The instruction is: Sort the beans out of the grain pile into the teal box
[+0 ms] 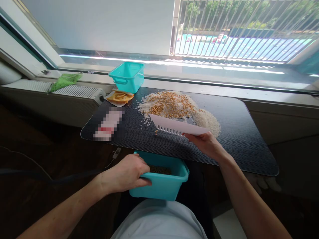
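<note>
My left hand (131,172) grips the near left rim of a turquoise plastic bin (157,186) at my lap, thumb outside and fingers over the edge. Dark small grains (159,170) lie in the bin's bottom. In my right hand (205,142) is a white slotted plastic basket (174,125), held by its near right edge and tilted; its inside is hidden. It is over the front of the black table, at the near edge of a heap of white rice-like grains (208,121) and round yellow peas (171,103). Two loose peas (156,132) lie in front.
Another turquoise bin (128,78) stands at the back left of the black table (239,136). Near it are a folded yellow item (120,97) and a blurred-out pinkish item (109,124). A green cloth (65,81) lies on the radiator (79,91) beneath the window.
</note>
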`<act>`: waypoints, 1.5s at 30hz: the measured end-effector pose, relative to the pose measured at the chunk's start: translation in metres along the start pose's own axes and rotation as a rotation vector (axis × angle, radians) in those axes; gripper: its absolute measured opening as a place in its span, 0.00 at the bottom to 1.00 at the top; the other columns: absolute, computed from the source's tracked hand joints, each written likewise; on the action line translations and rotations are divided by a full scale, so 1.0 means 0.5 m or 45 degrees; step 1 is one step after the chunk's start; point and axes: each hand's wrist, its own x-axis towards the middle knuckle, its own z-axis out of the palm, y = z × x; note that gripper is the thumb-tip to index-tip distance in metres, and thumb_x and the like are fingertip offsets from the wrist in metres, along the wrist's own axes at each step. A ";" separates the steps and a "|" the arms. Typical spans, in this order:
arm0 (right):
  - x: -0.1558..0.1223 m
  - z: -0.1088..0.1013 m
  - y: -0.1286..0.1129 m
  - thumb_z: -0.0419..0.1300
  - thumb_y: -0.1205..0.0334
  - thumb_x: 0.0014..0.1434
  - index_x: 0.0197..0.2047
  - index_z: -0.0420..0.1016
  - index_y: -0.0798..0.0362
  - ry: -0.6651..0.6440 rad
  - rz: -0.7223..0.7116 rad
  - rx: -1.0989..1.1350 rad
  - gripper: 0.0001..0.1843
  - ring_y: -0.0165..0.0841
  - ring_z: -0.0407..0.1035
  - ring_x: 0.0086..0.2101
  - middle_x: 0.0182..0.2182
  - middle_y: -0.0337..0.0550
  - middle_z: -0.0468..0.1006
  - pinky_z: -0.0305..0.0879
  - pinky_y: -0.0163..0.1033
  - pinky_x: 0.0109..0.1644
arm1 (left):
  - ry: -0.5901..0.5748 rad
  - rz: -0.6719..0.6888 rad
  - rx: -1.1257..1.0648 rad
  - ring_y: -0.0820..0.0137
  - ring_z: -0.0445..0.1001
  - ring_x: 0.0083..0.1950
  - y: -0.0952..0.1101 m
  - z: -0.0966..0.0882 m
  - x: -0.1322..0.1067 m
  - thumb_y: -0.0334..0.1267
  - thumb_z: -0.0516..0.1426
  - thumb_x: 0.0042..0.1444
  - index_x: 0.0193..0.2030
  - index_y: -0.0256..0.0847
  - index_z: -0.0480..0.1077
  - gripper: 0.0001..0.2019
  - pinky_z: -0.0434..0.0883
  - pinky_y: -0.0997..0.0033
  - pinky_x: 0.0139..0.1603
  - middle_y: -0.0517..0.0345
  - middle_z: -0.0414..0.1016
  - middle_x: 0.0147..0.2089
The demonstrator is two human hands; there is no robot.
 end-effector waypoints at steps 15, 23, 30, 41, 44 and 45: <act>-0.008 0.041 -0.021 0.57 0.54 0.57 0.40 0.80 0.55 -0.297 -0.082 0.094 0.16 0.39 0.75 0.35 0.35 0.41 0.82 0.72 0.39 0.38 | -0.026 -0.091 0.032 0.66 0.74 0.37 -0.020 -0.003 -0.029 0.45 0.61 0.54 0.26 0.40 0.72 0.12 0.64 0.71 0.40 0.58 0.76 0.29; 0.011 0.053 -0.006 0.58 0.53 0.56 0.43 0.79 0.56 -0.176 -0.066 0.174 0.17 0.39 0.75 0.37 0.36 0.43 0.82 0.72 0.39 0.40 | -0.016 -0.109 0.030 0.67 0.74 0.35 -0.025 -0.001 -0.034 0.45 0.61 0.54 0.24 0.39 0.70 0.13 0.64 0.72 0.38 0.59 0.75 0.28; 0.011 0.078 -0.020 0.57 0.53 0.57 0.44 0.79 0.55 -0.329 -0.078 0.160 0.17 0.38 0.74 0.37 0.37 0.40 0.82 0.72 0.39 0.40 | -0.013 -0.133 0.013 0.67 0.74 0.35 -0.023 -0.005 -0.037 0.44 0.61 0.54 0.25 0.39 0.71 0.12 0.64 0.72 0.39 0.59 0.76 0.29; -0.028 -0.020 0.008 0.61 0.50 0.53 0.40 0.80 0.56 0.000 0.050 0.103 0.19 0.38 0.75 0.33 0.33 0.43 0.82 0.72 0.38 0.37 | -0.004 -0.047 0.046 0.67 0.73 0.34 -0.017 0.005 -0.023 0.45 0.61 0.53 0.25 0.40 0.70 0.13 0.62 0.71 0.37 0.60 0.74 0.27; -0.030 -0.049 0.028 0.62 0.49 0.51 0.39 0.81 0.56 0.198 0.166 -0.031 0.20 0.38 0.74 0.31 0.29 0.43 0.81 0.70 0.37 0.34 | 0.002 -0.017 0.031 0.68 0.72 0.32 -0.006 0.004 -0.011 0.44 0.62 0.52 0.23 0.40 0.69 0.13 0.61 0.72 0.37 0.61 0.74 0.26; -0.030 -0.055 0.033 0.62 0.49 0.51 0.38 0.81 0.57 0.224 0.194 -0.058 0.20 0.38 0.74 0.30 0.28 0.43 0.81 0.70 0.37 0.33 | 0.005 -0.007 0.024 0.68 0.72 0.32 -0.002 0.004 -0.007 0.44 0.62 0.52 0.23 0.40 0.69 0.13 0.61 0.72 0.37 0.61 0.74 0.26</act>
